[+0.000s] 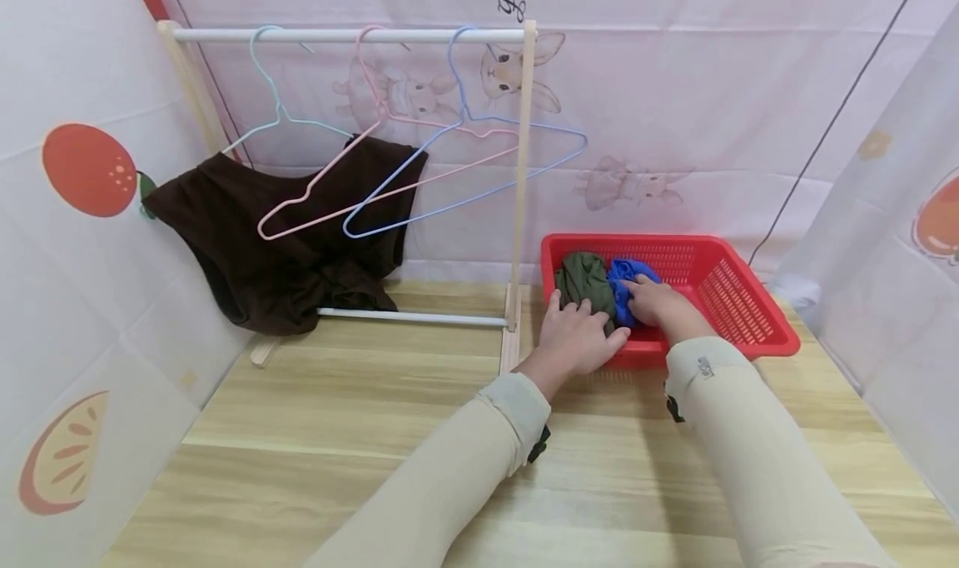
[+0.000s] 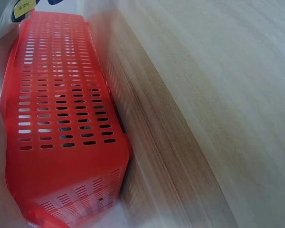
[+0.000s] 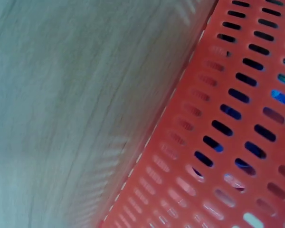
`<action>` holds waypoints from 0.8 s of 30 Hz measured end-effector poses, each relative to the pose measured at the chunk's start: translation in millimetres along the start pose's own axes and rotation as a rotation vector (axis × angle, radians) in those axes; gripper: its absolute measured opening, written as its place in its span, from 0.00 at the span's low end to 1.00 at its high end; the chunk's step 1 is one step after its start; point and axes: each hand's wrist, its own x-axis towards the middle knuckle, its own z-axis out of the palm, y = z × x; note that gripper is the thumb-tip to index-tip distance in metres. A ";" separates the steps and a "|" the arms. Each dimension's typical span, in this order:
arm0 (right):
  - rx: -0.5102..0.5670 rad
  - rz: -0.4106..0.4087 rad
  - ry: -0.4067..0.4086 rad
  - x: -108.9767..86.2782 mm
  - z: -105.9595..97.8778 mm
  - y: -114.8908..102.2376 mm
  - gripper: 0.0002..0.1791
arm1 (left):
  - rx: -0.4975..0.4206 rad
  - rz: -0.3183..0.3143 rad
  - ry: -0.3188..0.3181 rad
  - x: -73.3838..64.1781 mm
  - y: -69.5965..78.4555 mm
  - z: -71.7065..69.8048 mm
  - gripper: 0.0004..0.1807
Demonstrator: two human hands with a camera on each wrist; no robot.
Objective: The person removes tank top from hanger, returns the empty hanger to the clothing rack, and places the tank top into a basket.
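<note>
A red plastic basket (image 1: 749, 310) with slotted walls holds a dark green cloth (image 1: 584, 278) and, beside it, a bright blue cloth (image 1: 633, 270). At the basket's near left corner my left hand (image 1: 577, 335) reaches over the rim, its spread fingers resting on the green cloth. My right hand (image 1: 663, 306) dips into the basket with its fingers at the blue cloth; the thumb and grip are not clearly seen. The left wrist view shows the basket's outer wall (image 2: 61, 166) and part of the left hand (image 2: 0, 175). Through the slots of the wall (image 3: 218, 156) blue shows in the right wrist view.
Left of the basket stands a rack with a white top bar (image 1: 330, 35) and wooden posts. A dark brown garment (image 1: 300, 226) hangs on a mint green hanger (image 1: 279, 110). Pink (image 1: 380, 112) and blue (image 1: 464, 117) hangers hang bare. Printed cloth walls surround the wooden table (image 1: 315, 435).
</note>
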 end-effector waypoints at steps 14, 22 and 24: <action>0.170 0.059 -0.126 -4.5 -0.7 -1.0 0.35 | -0.020 -0.003 -0.005 -1.0 -1.4 -2.6 0.37; 0.168 0.040 -0.116 -5.5 2.0 1.6 0.35 | -0.017 -0.023 0.006 0.5 -1.6 -0.1 0.36; 0.171 0.027 -0.097 -5.2 1.5 1.9 0.35 | -0.026 -0.025 0.019 0.4 -2.3 -0.1 0.36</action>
